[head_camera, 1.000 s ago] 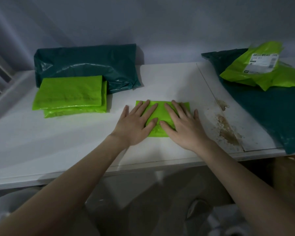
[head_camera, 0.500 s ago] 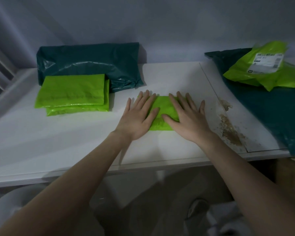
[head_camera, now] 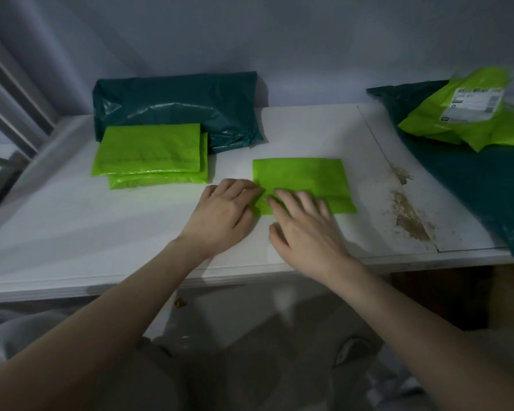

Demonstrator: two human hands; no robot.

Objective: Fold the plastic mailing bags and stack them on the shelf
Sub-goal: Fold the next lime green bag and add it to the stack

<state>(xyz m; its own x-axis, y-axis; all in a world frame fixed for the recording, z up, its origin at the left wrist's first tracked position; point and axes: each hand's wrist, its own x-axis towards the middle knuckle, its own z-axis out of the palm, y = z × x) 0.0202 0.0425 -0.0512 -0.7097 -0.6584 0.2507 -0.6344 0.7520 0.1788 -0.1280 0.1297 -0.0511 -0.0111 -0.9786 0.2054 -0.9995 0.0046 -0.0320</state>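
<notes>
Folded lime bag (head_camera: 301,178) lies flat on the white shelf (head_camera: 161,226), to the right of the lime stack (head_camera: 150,155) and clear of it. The stack holds two folded lime bags resting against a dark green bag (head_camera: 178,108) at the wall.

Left hand (head_camera: 223,212): fingertips curled onto the folded bag's near-left corner, apparently pinching the edge; the grip itself is partly hidden. Right hand (head_camera: 306,229): fingers spread, lying flat on the bag's near edge, thumb free.

Step judged in hand: lifting the finished fold for transfer leftward onto the stack.

Recommendations: take all layers together at the corner, since slick film tends to spring open; keep the flat hand pressing until the grip is secure; set the bag square on the stack, edges aligned.

Unfolded bags (head_camera: 457,123), lime on dark green, lie well to the right of the stack, beyond the brown stain (head_camera: 410,218)
</notes>
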